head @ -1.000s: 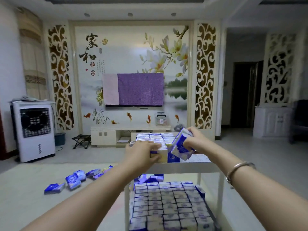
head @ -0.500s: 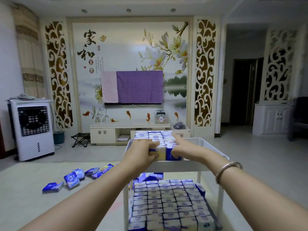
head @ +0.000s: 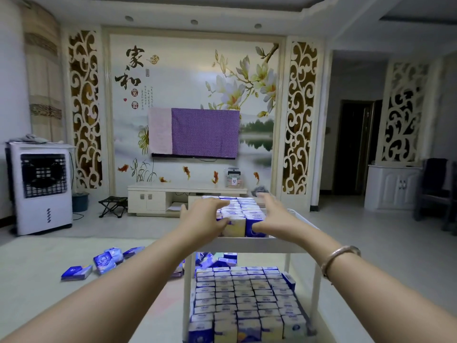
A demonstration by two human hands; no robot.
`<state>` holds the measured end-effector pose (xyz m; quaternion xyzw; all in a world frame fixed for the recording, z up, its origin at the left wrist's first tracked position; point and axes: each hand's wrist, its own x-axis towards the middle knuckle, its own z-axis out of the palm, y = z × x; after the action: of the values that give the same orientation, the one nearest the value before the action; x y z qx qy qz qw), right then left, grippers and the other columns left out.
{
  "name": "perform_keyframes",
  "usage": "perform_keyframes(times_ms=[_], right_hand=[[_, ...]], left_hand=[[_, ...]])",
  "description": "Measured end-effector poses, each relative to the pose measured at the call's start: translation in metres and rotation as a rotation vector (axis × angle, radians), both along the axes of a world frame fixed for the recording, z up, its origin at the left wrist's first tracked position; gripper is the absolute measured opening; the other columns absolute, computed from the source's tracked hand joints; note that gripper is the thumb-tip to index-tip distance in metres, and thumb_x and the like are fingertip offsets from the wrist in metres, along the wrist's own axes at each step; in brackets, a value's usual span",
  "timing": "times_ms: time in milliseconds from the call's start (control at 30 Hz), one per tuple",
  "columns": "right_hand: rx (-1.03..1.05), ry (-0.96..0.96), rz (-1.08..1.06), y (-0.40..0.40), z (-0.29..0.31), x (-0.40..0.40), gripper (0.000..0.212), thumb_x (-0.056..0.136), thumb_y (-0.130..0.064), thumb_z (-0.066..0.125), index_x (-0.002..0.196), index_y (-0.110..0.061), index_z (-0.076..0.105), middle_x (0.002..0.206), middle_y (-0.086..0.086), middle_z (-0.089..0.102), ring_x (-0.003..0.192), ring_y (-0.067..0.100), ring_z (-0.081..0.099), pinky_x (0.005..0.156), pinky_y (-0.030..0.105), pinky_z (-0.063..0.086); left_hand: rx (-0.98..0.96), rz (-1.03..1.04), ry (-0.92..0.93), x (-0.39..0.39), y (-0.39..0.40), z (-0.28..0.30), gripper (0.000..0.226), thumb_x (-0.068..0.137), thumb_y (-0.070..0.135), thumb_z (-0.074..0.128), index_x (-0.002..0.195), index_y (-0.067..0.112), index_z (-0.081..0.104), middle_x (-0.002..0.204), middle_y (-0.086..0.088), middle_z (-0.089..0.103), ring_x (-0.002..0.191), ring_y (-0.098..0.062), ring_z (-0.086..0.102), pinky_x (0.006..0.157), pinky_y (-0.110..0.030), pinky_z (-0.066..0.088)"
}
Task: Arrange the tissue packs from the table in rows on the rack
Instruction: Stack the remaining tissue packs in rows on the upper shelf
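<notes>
Moved since half a second back: right hand point(head: 272, 219), then laid flat against the near end of the packs, now lifted off with fingers spread and slack, holding nothing. One second back, same hand carried a pack tilted above the row; that pack now seated at the near end of the top-shelf block point(head: 237, 214), just left of the right palm. Left hand point(head: 205, 219) unchanged in station, fingers curled over the top and near face of the end pack at the block's left corner, pressing it in (appears to act as a stop so the row stays tight while the newcomer settles).

Packs on the top shelf stood on edge, side by side in rows, labels up, presumably to fit the most per row and keep them from toppling. Rack point(head: 249, 245) rail directly below both wrists. Lower shelf point(head: 244, 298), beneath the forearms, already filled with rows in the same manner.

Loose packs point(head: 99, 263) scattered on the floor, well off to the left of the left forearm, not yet collected. More glimpsed behind the rack's left post; count unclear.
</notes>
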<state>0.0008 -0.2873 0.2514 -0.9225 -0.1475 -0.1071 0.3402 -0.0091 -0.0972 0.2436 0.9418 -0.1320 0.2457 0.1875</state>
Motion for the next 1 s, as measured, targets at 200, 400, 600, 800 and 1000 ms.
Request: perform_keyframes(times_ms=[200,400,600,800,1000], right_hand=[[0.042,-0.205,0.127,0.055,0.017,-0.031,0.059,0.078,-0.011,0.059,0.134,-0.022,0.041,0.143,0.0,0.039,0.135,0.015,0.031,0.106,0.032,0.033],[0.066,-0.254,0.285,0.132,0.007,-0.05,0.045,0.081,-0.017,0.058,0.125,-0.015,0.05,0.13,0.002,0.048,0.129,0.014,0.038,0.098,0.023,0.031],[0.035,-0.172,0.324,0.207,-0.028,-0.026,0.048,0.083,-0.014,0.054,0.13,-0.018,0.047,0.138,0.0,0.043,0.134,0.013,0.032,0.108,0.029,0.03],[0.047,-0.06,0.196,0.257,-0.081,0.038,0.043,0.086,-0.015,0.051,0.129,-0.019,0.047,0.131,0.0,0.046,0.108,0.015,0.047,0.08,0.023,0.034],[0.073,0.045,0.031,0.281,-0.158,0.117,0.038,0.084,-0.018,0.052,0.122,-0.016,0.05,0.128,0.002,0.05,0.113,0.021,0.049,0.078,0.029,0.044]], left_hand=[[-0.147,0.005,-0.015,-0.016,0.045,-0.002,0.043,0.091,0.036,0.055,0.133,0.033,0.053,0.138,0.01,0.053,0.13,-0.016,0.045,0.107,-0.053,0.035],[-0.206,0.089,-0.014,-0.024,0.11,-0.021,0.039,0.089,0.036,0.058,0.128,0.03,0.058,0.13,0.008,0.06,0.123,-0.014,0.051,0.103,-0.044,0.041],[-0.321,0.188,0.097,-0.012,0.184,-0.058,0.036,0.089,0.029,0.058,0.125,0.031,0.059,0.129,0.005,0.06,0.113,-0.025,0.06,0.093,-0.041,0.05],[-0.412,0.256,0.19,0.033,0.24,-0.116,0.033,0.089,0.028,0.057,0.122,0.028,0.062,0.122,0.002,0.064,0.108,-0.022,0.06,0.093,-0.036,0.048],[-0.416,0.275,0.297,0.093,0.276,-0.185,0.038,0.088,0.026,0.056,0.126,0.029,0.059,0.127,0.009,0.061,0.108,-0.014,0.058,0.093,-0.029,0.043]])
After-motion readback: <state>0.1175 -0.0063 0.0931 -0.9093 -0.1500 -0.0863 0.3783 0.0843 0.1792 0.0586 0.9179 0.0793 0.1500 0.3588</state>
